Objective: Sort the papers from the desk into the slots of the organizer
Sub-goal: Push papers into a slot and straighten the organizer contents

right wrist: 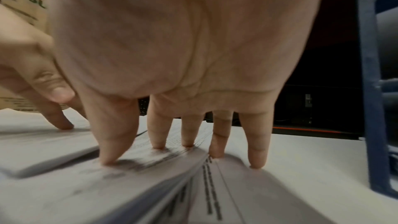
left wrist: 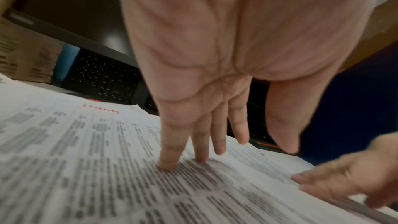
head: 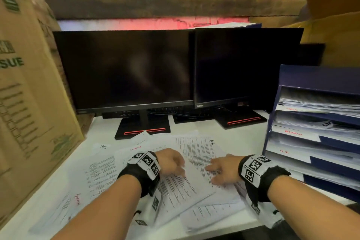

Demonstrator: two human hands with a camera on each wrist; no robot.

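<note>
While the blue tiered organizer [head: 315,122] already carries stacked sheets in several of its labelled slots, much sorting looks left: a loose spread of white printed papers [head: 187,187] covers the white desk [head: 243,136] just left of the organizer, in front of the two dark monitors [head: 124,70]. The left hand [head: 171,161] and the right hand [head: 222,169] both lie on the top sheet, fingers straight and spread, fingertips [right wrist: 107,159] pressing down; neither grasps anything. A brown cardboard box [head: 29,93] stands far left of the organizer.
</note>
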